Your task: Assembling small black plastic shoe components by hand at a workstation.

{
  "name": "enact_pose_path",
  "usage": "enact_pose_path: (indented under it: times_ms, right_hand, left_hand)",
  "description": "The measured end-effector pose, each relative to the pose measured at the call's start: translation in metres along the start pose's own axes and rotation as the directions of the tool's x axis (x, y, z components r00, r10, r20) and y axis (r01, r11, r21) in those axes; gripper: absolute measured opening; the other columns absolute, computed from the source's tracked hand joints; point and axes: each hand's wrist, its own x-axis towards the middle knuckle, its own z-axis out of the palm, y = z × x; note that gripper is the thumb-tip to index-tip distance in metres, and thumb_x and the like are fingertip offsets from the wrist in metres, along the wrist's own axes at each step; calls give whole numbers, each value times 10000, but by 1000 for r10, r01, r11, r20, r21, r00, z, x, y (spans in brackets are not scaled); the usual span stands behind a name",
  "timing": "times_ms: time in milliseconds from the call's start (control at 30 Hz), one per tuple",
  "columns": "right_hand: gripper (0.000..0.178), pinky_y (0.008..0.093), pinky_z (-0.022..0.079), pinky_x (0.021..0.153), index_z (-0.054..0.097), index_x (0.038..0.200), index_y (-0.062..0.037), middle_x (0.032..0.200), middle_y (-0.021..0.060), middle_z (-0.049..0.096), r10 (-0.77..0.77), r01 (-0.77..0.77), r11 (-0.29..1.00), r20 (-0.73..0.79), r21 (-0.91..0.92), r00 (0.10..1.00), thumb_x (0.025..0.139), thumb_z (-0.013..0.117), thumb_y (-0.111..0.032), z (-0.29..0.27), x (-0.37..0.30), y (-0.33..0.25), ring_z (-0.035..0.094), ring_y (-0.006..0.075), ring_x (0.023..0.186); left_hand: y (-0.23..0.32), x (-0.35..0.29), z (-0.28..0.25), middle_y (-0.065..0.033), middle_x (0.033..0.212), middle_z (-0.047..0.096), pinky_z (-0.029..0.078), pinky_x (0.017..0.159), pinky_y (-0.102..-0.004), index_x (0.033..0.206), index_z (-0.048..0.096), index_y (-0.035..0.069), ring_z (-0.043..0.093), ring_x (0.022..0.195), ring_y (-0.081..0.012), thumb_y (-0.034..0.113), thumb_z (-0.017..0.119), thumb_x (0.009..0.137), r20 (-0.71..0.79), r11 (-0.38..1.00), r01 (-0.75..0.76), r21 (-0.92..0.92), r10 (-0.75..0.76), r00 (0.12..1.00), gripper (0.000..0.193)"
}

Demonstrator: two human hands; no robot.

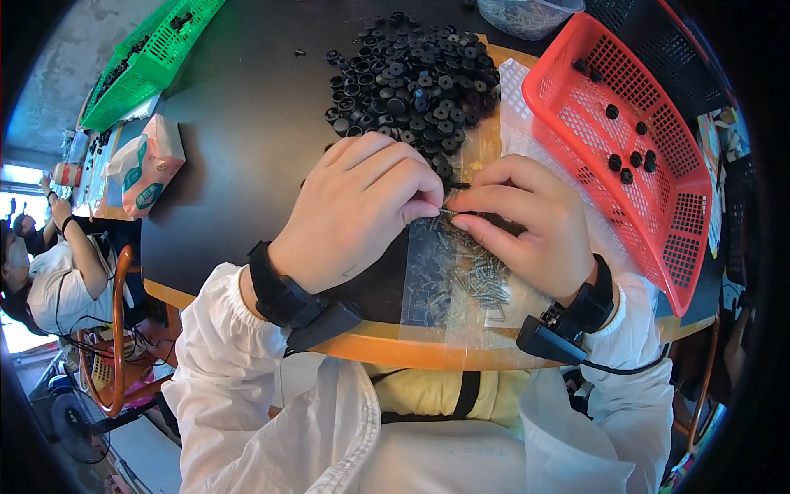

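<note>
My left hand (366, 210) is closed in a pinch, thumb against fingertips, on one end of a thin ridged metal piece (446, 212), which looks like a small screw or spring. Close beside it, my right hand (531, 222) has thumb and fingers drawn together at the other end. A small dark part (457, 186) shows by the right fingertips; its shape is mostly hidden. Below the hands, a pile of similar thin metal pieces (481, 280) lies on clear plastic (424, 296). Just beyond them is a large heap of round black caps (411, 78), some with a centre hole.
A red basket (568, 58) with several black pieces stands at right, a clear tub (527, 18) at far right. Left are a tissue pack (152, 169) and a green basket (152, 70). Another person (62, 272) sits at far left. The table's wooden edge (387, 350) runs before me.
</note>
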Motion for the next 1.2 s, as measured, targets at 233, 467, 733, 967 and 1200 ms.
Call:
enact_pose_path:
  times_ms: [233, 467, 733, 967, 1200]
  right_hand:
    - [160, 322, 489, 649, 695, 880, -53, 850, 66, 592, -5, 5, 1000, -26, 19, 1000, 732, 757, -57, 0, 1, 0, 604, 245, 763]
    - [320, 273, 536, 779, 600, 1051, -28, 918, 53, 626, 263, -215, 882, -59, 420, 963, 773, 750, 16, 4, -2, -6, 634, 131, 854]
    - [306, 272, 535, 806, 569, 1019, -3, 969, 64, 624, 272, -227, 708, 39, 669, 962, 775, 750, 36, 6, -6, -3, 632, 121, 892]
    - [178, 265, 546, 769, 616, 913, 18, 958, 72, 630, 208, -198, 777, 53, 598, 977, 787, 742, 27, 2, -3, -8, 643, 126, 880]
    - [209, 274, 535, 835, 599, 970, 10, 982, 60, 625, 320, -298, 465, 156, 833, 935, 807, 725, 42, 7, -11, -7, 633, 129, 924]
  left_hand:
    - [2, -2, 5, -64, 903, 642, 489, 717, -336, 925, 599, 51, 614, 797, -246, 3, 728, 766, 17, 956, 63, -287, -60, 998, 210]
    - [6, 1, -2, -73, 883, 703, 515, 677, -282, 971, 686, 32, 666, 778, -193, -35, 737, 762, -102, 934, 77, -349, -120, 987, 225]
    - [3, -4, 3, -93, 927, 665, 507, 655, -264, 867, 714, 49, 642, 774, -175, -34, 813, 668, -234, 878, -43, -477, -79, 969, 237]
    - [8, -7, 1, -39, 910, 566, 478, 645, -221, 840, 756, 91, 585, 779, -123, -25, 837, 635, -194, 890, 60, -452, -164, 967, 249]
    - [9, -5, 1, -47, 902, 618, 476, 658, -256, 857, 765, 106, 589, 786, -150, 13, 834, 640, -197, 915, 13, -404, -100, 975, 245]
